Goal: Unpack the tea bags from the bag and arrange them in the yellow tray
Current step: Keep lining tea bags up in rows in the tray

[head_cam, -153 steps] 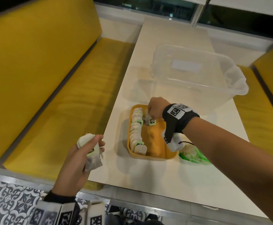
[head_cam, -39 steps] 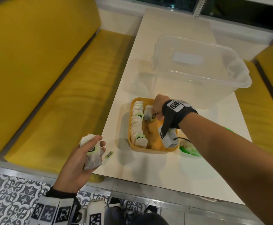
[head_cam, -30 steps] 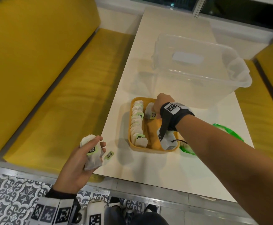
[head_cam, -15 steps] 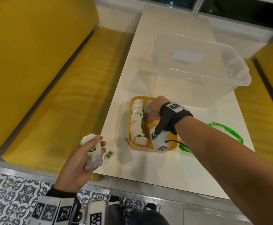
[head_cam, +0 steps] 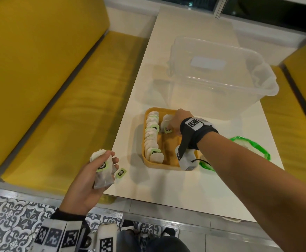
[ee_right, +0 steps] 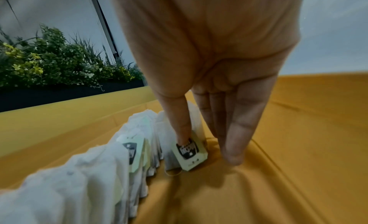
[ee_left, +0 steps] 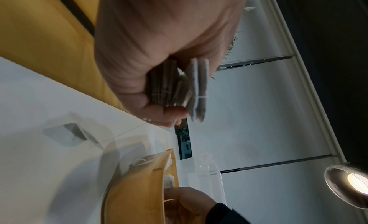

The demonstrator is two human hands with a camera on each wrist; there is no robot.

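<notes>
- White table (head_cam: 175,84) between yellow benches carries your work.
- Your right hand (head_cam: 178,119) pinches a tea bag (ee_right: 185,150) upright in the yellow tray (head_cam: 168,165), starting a second row.
- Your left hand (head_cam: 92,176) clutches the spare stack (head_cam: 103,171).
- Bags look light, soft, tearable; grip the paper body, not the tag.

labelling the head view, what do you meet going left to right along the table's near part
Left hand gripping a stack of white tea bags → loose green paper tag → yellow plastic tray → crumpled green-edged plastic bag
</notes>
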